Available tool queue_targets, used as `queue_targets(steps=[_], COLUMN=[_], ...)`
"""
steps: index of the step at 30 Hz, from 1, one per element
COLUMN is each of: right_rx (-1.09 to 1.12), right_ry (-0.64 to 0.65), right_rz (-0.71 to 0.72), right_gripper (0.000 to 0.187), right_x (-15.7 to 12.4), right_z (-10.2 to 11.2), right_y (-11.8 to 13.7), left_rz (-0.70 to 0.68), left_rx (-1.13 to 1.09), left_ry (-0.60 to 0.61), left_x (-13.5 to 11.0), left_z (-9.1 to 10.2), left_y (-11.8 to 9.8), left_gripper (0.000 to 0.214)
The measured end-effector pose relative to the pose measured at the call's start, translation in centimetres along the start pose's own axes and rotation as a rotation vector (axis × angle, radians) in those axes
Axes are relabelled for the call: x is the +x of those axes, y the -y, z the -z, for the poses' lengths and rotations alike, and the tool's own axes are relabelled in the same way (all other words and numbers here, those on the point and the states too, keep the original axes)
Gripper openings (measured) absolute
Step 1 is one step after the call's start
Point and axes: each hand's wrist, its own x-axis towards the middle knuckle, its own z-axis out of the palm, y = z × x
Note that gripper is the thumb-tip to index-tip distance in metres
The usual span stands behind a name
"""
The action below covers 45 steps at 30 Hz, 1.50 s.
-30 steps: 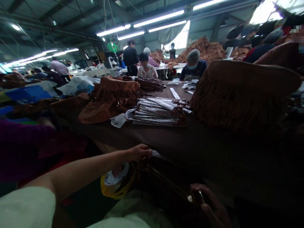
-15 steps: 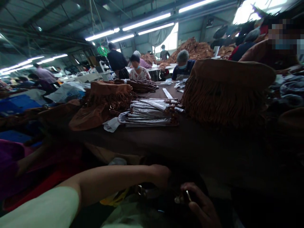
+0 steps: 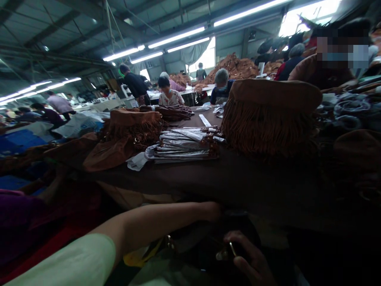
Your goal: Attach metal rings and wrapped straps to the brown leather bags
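Note:
My left hand point(image 3: 212, 210) reaches across my lap at the table's near edge. Its fingers vanish into deep shadow, over a dark item that looks like a brown bag. Lower and to the right, my right hand point(image 3: 248, 254) is closed, thumb against curled fingers, on a dark piece with a gold-coloured metal ring point(image 3: 232, 249). More small metal fittings point(image 3: 170, 240) glint on the dark material in my lap. How the ring joins that material is too dark to make out.
On the dark-covered table point(image 3: 184, 174) lies a stack of straps in white wrapping point(image 3: 186, 145). Brown fringed bags are piled at left point(image 3: 133, 125) and right point(image 3: 268, 115). A co-worker's arm point(image 3: 55, 186) is close on my left; other people sit across the table.
My left hand has shifted slightly right, deeper into the shadow. My right hand keeps its grip in nearly the same place. The view has turned a little to the right.

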Motion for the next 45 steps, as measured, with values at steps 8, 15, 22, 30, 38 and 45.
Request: queue_targets(steps=[8,15,22,30,38,45], right_rx=[-0.003,-0.043,-0.014,-0.078,-0.176,-0.192], right_ry=[0.032,-0.072,-0.002,-0.022,-0.048,-0.007], right_rz=[0.014,-0.138,-0.060,-0.058,-0.026,0.020], right_gripper=[0.034,0.039,0.033,0.032,0.027,0.024], right_x=[-0.5,-0.3,1.1,1.3,2.0,2.6], right_z=[-0.5,-0.3,-0.4,-1.0,-1.4,-1.9], right_y=[0.0,-0.9,0.6,0.0,0.4,0.1], left_rz=[0.248,0.270,0.328,0.280,0.377,0.223], left_rx=[-0.536,-0.255,-0.225,-0.232,-0.093,0.213], left_ry=[0.211,0.131,0.281,0.359,0.098,0.107], left_x=[-8.2,-11.6,-12.7,-9.9,-9.1,-10.6], left_z=[0.9,3.9,6.0,3.7,1.7,3.2], left_y=[-2.2,-3.2,-2.4,-0.7,-1.2,-2.6], left_gripper=[0.032,0.052,0.025,0.035,0.005,0.024])
